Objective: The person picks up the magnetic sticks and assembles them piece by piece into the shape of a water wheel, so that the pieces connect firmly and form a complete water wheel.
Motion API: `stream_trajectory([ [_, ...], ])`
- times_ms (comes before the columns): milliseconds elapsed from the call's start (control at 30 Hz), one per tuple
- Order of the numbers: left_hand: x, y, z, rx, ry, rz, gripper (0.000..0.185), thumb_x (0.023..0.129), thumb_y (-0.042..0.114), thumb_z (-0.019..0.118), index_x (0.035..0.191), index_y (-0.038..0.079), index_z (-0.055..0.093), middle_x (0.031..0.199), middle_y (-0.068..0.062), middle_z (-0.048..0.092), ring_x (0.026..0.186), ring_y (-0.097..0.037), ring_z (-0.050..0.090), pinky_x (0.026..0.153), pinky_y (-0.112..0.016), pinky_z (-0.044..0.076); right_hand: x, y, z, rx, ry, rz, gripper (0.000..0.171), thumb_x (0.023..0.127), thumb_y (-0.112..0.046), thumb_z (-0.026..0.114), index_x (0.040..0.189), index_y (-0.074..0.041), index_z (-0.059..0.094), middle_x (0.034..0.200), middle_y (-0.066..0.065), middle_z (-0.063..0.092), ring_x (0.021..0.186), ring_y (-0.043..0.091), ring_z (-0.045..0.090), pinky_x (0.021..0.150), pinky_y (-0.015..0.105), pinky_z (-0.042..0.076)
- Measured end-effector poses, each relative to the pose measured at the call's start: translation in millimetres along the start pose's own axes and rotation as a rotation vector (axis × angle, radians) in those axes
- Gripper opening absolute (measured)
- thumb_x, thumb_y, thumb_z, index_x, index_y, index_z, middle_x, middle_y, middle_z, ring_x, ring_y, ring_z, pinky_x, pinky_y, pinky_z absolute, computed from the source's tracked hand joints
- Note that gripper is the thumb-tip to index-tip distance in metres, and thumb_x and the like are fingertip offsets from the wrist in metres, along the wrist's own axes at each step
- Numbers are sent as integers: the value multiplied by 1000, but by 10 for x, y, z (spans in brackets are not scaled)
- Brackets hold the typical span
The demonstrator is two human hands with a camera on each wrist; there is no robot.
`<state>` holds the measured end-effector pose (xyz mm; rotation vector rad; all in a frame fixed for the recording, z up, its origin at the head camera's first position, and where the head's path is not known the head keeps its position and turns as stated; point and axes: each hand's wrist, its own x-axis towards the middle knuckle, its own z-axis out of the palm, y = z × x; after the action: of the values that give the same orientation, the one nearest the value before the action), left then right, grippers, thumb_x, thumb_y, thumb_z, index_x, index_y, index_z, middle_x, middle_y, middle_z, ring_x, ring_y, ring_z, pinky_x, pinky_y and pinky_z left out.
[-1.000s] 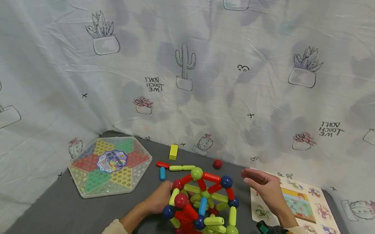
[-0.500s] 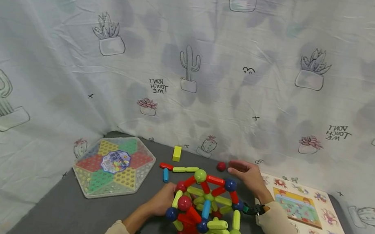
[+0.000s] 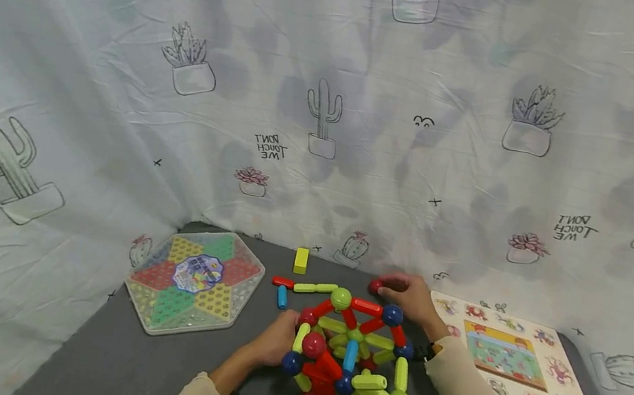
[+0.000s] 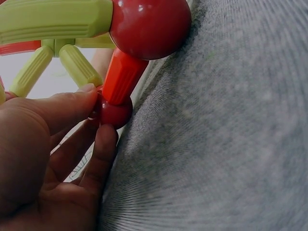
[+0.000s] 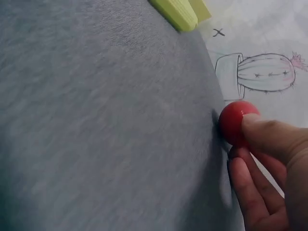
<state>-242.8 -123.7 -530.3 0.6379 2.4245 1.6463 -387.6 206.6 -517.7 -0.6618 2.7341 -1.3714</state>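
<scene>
A dome of red, green and blue magnetic rods and balls (image 3: pixel 349 360) stands on the grey mat (image 3: pixel 137 370). My left hand (image 3: pixel 275 337) is at the dome's left side. In the left wrist view its thumb and a finger (image 4: pixel 103 139) pinch a small red ball (image 4: pixel 115 111) at the foot of a red rod (image 4: pixel 122 77). My right hand (image 3: pixel 407 296) reaches behind the dome to a loose red ball (image 3: pixel 375 285) near the cloth wall. In the right wrist view its fingertips (image 5: pixel 269 137) grip that red ball (image 5: pixel 235 122) on the mat.
A hexagonal checkers board (image 3: pixel 192 281) lies at the left, a wooden picture puzzle (image 3: pixel 516 360) at the right. A yellow block (image 3: pixel 301 260) and loose red (image 3: pixel 282 282), green (image 3: pixel 314 287) and blue (image 3: pixel 281 297) rods lie behind the dome. Cactus-print cloth (image 3: pixel 329 123) walls the mat.
My right hand has moved left and away from the puzzle's edge to the loose red ball and closed its fingers on it. The left hand has stayed on the dome.
</scene>
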Motion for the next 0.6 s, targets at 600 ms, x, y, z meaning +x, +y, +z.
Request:
stream_trajectory([
  [600,15,20,-8,-26,3,-17,8,99,5,77,99,-3,77,85,0,70,75,-2,59,73,-19,51,-1344,-803,-488,393,111,-77,32,107,-2,67,138,6,68,126,-14,76,111,2,75,92,21,61],
])
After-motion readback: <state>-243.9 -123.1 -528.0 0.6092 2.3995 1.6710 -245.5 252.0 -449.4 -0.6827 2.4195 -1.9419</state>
